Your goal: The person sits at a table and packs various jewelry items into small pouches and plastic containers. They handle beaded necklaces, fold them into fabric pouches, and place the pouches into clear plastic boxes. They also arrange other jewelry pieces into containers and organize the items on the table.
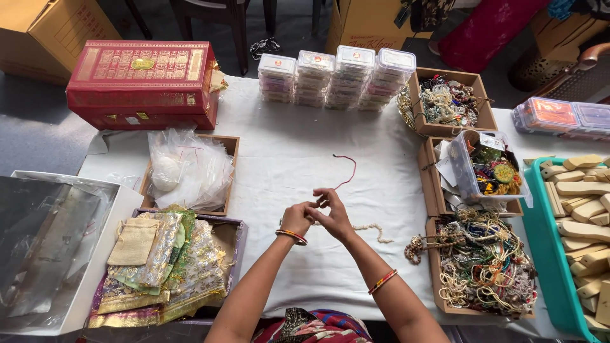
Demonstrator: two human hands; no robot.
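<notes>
The step in hand looks like tying or threading: the left hand [296, 218] and right hand [333, 215] meet over the white cloth [286, 159], fingertips pinched shut on a thin red thread [346, 173] whose free end loops up and away beyond the pinch. A short string of pale beads [375, 230] lies on the cloth just to the right of the right hand, touching neither hand as far as I can tell. By my judgement the next move calls for a steady, tight pinch and fine finger work, since the thread is slack and slips easily.
</notes>
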